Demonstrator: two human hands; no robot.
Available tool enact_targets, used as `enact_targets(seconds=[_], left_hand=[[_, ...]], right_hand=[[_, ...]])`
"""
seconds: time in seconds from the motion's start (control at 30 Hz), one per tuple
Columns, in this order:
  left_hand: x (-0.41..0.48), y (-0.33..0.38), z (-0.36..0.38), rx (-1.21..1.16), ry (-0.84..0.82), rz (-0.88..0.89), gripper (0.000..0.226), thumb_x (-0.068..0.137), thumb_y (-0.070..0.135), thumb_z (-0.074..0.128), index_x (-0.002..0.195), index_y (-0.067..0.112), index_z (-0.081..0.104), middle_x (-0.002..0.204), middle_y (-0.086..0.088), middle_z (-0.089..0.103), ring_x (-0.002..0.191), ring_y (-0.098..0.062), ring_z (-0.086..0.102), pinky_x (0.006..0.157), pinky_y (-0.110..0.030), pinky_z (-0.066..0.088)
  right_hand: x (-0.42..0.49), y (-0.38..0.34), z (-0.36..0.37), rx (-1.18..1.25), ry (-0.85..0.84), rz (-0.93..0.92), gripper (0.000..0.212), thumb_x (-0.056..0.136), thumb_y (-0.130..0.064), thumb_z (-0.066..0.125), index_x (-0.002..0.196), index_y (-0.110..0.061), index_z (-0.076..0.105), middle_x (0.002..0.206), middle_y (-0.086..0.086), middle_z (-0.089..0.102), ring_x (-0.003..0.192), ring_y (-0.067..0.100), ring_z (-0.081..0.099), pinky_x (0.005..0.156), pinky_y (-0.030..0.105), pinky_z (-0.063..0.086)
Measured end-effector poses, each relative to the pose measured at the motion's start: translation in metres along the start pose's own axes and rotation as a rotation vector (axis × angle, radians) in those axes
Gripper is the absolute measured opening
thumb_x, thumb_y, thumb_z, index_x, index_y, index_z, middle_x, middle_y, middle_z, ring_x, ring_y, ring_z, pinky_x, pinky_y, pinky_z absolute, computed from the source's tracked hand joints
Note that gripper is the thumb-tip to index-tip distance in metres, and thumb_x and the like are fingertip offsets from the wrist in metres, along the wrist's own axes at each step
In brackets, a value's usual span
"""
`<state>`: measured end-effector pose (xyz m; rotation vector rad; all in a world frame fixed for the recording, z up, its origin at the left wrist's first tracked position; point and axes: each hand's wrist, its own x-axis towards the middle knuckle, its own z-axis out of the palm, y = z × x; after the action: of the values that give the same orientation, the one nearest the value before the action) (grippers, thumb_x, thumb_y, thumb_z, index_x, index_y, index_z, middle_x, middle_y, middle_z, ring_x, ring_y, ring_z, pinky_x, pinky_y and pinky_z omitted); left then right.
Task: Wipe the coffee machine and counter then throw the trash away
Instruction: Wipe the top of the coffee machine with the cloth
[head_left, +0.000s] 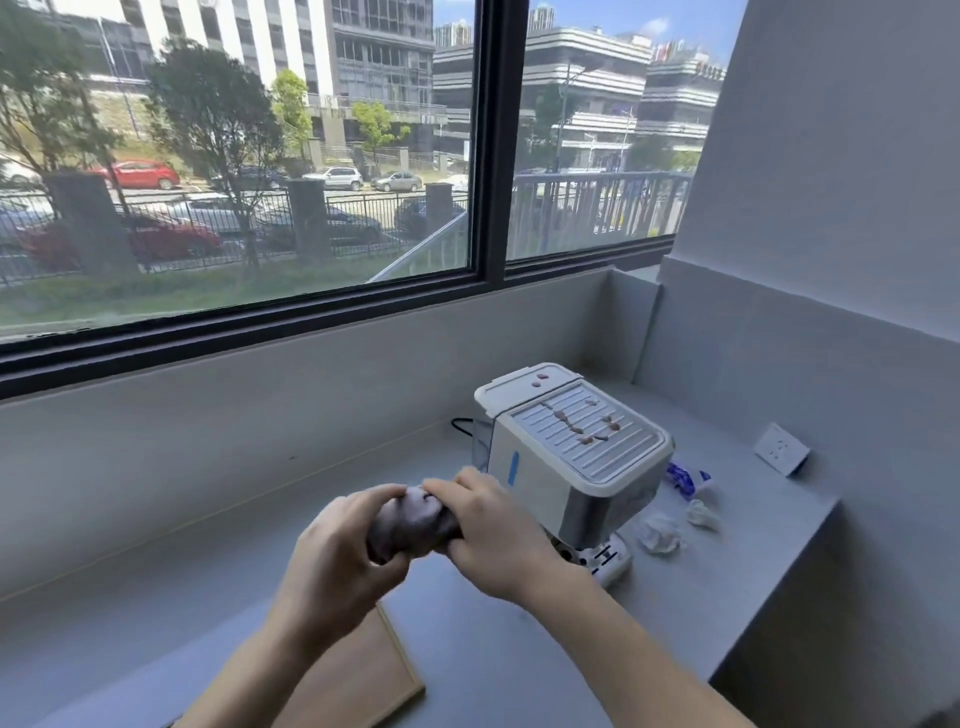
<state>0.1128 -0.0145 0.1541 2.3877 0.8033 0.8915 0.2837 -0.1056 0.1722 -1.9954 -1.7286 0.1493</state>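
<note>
A white and silver coffee machine (571, 452) stands on the grey counter (493, 649), with several brownish smears on its ribbed top. In front of it, to its left, both hands grip a bunched grey-purple cloth (413, 522). My left hand (337, 561) holds the cloth's left end and my right hand (493, 535) its right end, above the counter. To the right of the machine lie crumpled white tissues (662, 535) and a blue and white wrapper (685, 478).
A wooden board (363, 680) lies under my forearms at the counter's near edge. A white wall socket (782, 449) sits low on the right wall. A black cable (460, 426) trails behind the machine. A large window runs along the back.
</note>
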Motion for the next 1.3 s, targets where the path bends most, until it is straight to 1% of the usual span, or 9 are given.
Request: enact_targets(seconds=[0.33,0.43,0.53,0.63,0.7,0.83,0.97,1.13,1.3], left_hand=[[0.057,0.124,0.055,-0.144,0.126,0.266,0.058,0.063,0.019,0.076,0.118,0.030,0.061,0.109,0.017,0.062,0.098,-0.004,0.053,0.086,-0.008,0.036],[0.070,0.147,0.094,-0.139,0.116,0.287,0.058,0.064,0.016,0.075,0.120,0.027,0.062,0.113,0.011,0.060,0.102,-0.011,0.056,0.086,-0.022,0.046],[0.076,0.155,0.132,-0.060,0.040,0.258,0.055,0.065,0.022,0.072,0.119,0.023,0.063,0.113,0.006,0.061,0.102,-0.020,0.057,0.086,-0.032,0.049],[0.074,0.151,0.159,0.034,0.016,0.291,0.058,0.064,0.026,0.073,0.121,0.018,0.065,0.113,0.007,0.066,0.102,-0.022,0.059,0.091,-0.032,0.047],[0.073,0.144,0.167,-0.102,0.031,0.234,0.060,0.064,0.022,0.073,0.124,0.021,0.064,0.118,0.012,0.066,0.110,-0.014,0.058,0.095,-0.027,0.045],[0.071,0.135,0.167,-0.491,0.064,0.020,0.050,0.068,0.023,0.058,0.118,0.027,0.063,0.116,0.009,0.067,0.110,-0.014,0.061,0.093,-0.030,0.047],[0.081,0.146,0.192,-0.144,0.210,0.155,0.030,0.090,0.035,0.046,0.114,0.024,0.060,0.118,0.009,0.059,0.111,-0.012,0.056,0.092,-0.031,0.045],[0.074,0.132,0.235,0.343,0.315,0.459,0.020,0.095,0.025,0.053,0.109,0.016,0.065,0.113,-0.005,0.063,0.099,-0.029,0.058,0.084,-0.040,0.047],[0.076,0.117,0.242,0.468,0.401,0.557,0.027,0.090,0.022,0.064,0.116,0.016,0.064,0.115,-0.002,0.062,0.100,-0.026,0.057,0.092,-0.039,0.047]], right_hand=[[-0.054,0.060,-0.112,-0.020,0.351,0.086,0.064,0.078,-0.014,0.065,0.134,-0.041,0.053,0.104,-0.005,0.056,0.103,0.016,0.052,0.085,0.032,0.047],[-0.064,0.097,-0.118,-0.025,0.420,0.185,0.066,0.079,-0.011,0.065,0.133,-0.047,0.052,0.107,-0.010,0.055,0.107,0.015,0.050,0.083,0.035,0.050],[-0.072,0.132,-0.109,-0.099,0.372,0.245,0.070,0.077,-0.007,0.057,0.137,-0.042,0.050,0.127,-0.010,0.050,0.119,0.020,0.044,0.095,0.032,0.044],[-0.077,0.158,-0.094,0.006,0.261,0.173,0.078,0.068,-0.026,0.052,0.144,-0.042,0.041,0.158,-0.014,0.023,0.138,0.021,0.029,0.115,0.037,0.025],[-0.074,0.168,-0.082,0.064,0.276,0.068,0.081,0.066,-0.041,0.051,0.145,-0.048,0.033,0.160,-0.022,0.014,0.142,0.013,0.021,0.114,0.039,0.023],[-0.066,0.185,-0.057,0.060,0.595,-0.119,0.055,0.085,-0.055,0.065,0.133,-0.030,0.056,0.142,-0.019,0.048,0.131,0.012,0.039,0.105,0.037,0.034],[-0.074,0.215,-0.033,0.149,0.811,-0.117,0.043,0.088,-0.046,0.061,0.126,-0.025,0.059,0.134,-0.002,0.056,0.123,0.027,0.049,0.101,0.042,0.038],[-0.076,0.246,-0.033,0.466,0.982,0.318,0.037,0.089,-0.037,0.058,0.124,-0.027,0.053,0.127,-0.003,0.054,0.122,0.018,0.047,0.099,0.047,0.043],[-0.071,0.244,-0.027,0.434,0.905,0.167,0.036,0.093,-0.040,0.057,0.127,-0.027,0.054,0.131,-0.009,0.049,0.125,0.015,0.046,0.103,0.023,0.034]])
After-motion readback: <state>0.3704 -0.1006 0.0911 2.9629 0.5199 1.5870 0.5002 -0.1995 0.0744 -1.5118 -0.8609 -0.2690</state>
